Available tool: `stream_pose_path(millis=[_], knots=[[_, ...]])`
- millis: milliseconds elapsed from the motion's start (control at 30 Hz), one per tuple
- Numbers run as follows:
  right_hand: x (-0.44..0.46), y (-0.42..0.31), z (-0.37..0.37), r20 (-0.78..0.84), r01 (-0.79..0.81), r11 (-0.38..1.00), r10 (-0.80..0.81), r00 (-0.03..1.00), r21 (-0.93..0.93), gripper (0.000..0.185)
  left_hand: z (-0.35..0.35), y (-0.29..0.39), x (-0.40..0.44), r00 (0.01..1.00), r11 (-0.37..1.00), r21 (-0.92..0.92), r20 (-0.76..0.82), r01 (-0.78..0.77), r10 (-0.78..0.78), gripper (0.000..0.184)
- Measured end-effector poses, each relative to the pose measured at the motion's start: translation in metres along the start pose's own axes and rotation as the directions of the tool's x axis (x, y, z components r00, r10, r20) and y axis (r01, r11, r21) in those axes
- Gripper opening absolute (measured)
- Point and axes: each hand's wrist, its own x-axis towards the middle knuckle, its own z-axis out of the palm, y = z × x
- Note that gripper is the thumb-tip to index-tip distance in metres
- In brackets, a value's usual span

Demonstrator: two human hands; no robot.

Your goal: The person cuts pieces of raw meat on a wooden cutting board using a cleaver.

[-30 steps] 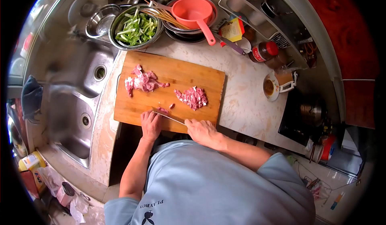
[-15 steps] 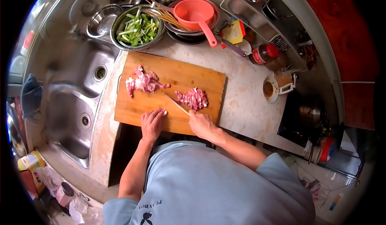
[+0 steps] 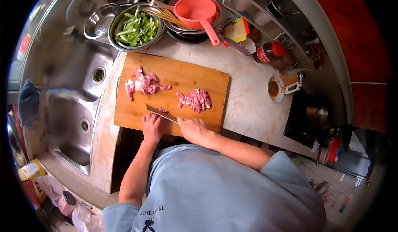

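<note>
My right hand (image 3: 192, 130) is wrapped round the handle of a knife (image 3: 162, 113), whose blade points up and left over the wooden cutting board (image 3: 174, 72). My left hand (image 3: 152, 128) rests at the board's near edge with fingers bent together beside the blade; what lies under its fingertips is hidden. A small strip of meat (image 3: 163, 110) lies just beyond the blade. Larger raw meat pieces (image 3: 145, 84) sit at the board's upper left, and a pile of cut meat (image 3: 195, 100) is on its right half.
Behind the board stand a bowl of cut greens (image 3: 137, 28), a red strainer (image 3: 195, 12) on stacked bowls and a steel bowl (image 3: 100, 21). A double sink (image 3: 74, 124) is at the left. A red-lidded jar (image 3: 268, 52), a small dish (image 3: 275, 89) and a stove (image 3: 304, 116) are at the right.
The knife has swung left from beside the cut pile to my left fingertips. A small meat strip now shows beyond the blade. The whole view has shifted slightly.
</note>
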Motion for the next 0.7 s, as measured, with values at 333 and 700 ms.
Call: stream_pose_path(millis=[333, 700], knots=[[-0.035, -0.002, -0.009, 0.035, -0.040, 0.998, 0.041, 0.999, -0.038, 0.017, 0.001, 0.001, -0.001, 0.989, 0.999, -0.045, -0.148, -0.032, 0.025, 0.031], [-0.003, 0.007, 0.008, -0.023, 0.046, 0.999, -0.046, 0.999, -0.024, 0.015, 0.004, -0.006, -0.006, 1.000, 1.000, -0.021, -0.007, 0.002, -0.002, 0.027]])
